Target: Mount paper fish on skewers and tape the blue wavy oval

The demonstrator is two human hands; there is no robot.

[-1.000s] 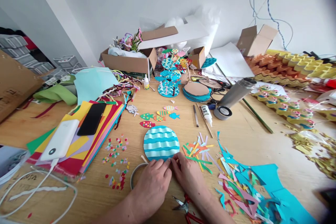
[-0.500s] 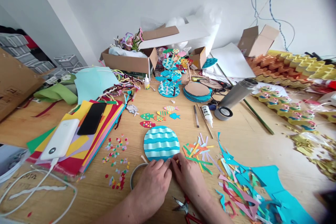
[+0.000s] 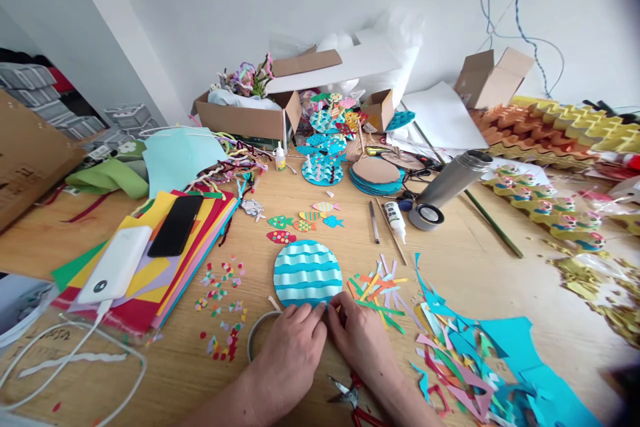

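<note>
A round blue disc (image 3: pixel 307 273) with wavy light-blue paper strips lies on the table right above my hands. My left hand (image 3: pixel 295 340) is closed at its lower edge, knuckles up and fingertips curled under. Close beside it, my right hand (image 3: pixel 357 327) is also closed, thumb and fingertips pinched near the disc's lower right edge. Whatever is between the fingers is too small and covered to make out. A roll of tape (image 3: pixel 254 340) shows partly behind my left hand. Red-handled pliers (image 3: pixel 345 392) lie between my forearms. Several paper fish (image 3: pixel 305 225) lie beyond the disc.
Coloured paper strips (image 3: pixel 380 293) and blue offcuts (image 3: pixel 505 340) lie to the right, paper dots (image 3: pixel 223 300) to the left. Farther off are a glue bottle (image 3: pixel 395 221), a pen (image 3: pixel 374 223), a steel flask (image 3: pixel 455 180) and a phone (image 3: pixel 176 227) on coloured sheets.
My right hand's fingertips have shifted very slightly to the right, away from the left hand's. The disc stays where it was.
</note>
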